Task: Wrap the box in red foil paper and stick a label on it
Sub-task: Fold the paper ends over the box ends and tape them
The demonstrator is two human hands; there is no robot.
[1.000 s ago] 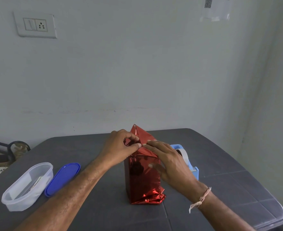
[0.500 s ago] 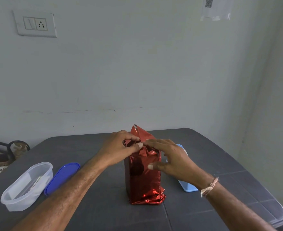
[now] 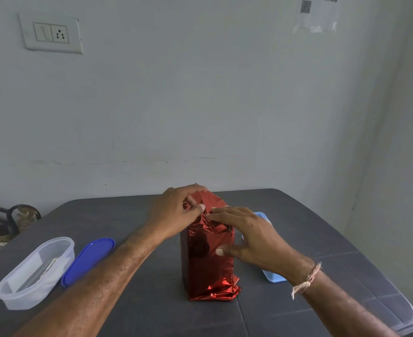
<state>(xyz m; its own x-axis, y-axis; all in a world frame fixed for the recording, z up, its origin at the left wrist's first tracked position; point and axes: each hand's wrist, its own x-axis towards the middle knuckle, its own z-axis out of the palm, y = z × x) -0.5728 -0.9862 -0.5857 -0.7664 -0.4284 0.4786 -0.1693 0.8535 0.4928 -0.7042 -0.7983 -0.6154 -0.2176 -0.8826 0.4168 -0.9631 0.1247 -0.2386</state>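
Observation:
An upright box wrapped in shiny red foil paper point(image 3: 207, 261) stands in the middle of the dark grey table point(image 3: 298, 239). Its bottom end is crumpled shut; the top flap sticks up loose. My left hand point(image 3: 176, 212) pinches the foil at the top between thumb and fingers. My right hand point(image 3: 251, 237) lies over the box's upper right side, fingers stretched across the folded top foil and thumb pressed on the front face. No label is visible.
A light blue tape dispenser point(image 3: 271, 276) sits right behind my right hand, mostly hidden. On the left lie a clear oval plastic container point(image 3: 36, 272) and its blue lid point(image 3: 88, 260). The table's edge runs close on the right; a wall stands behind.
My left hand has shifted up over the top flap, bending it down. My right hand stays on the box's right side, with its fingers flattened further over the folded foil.

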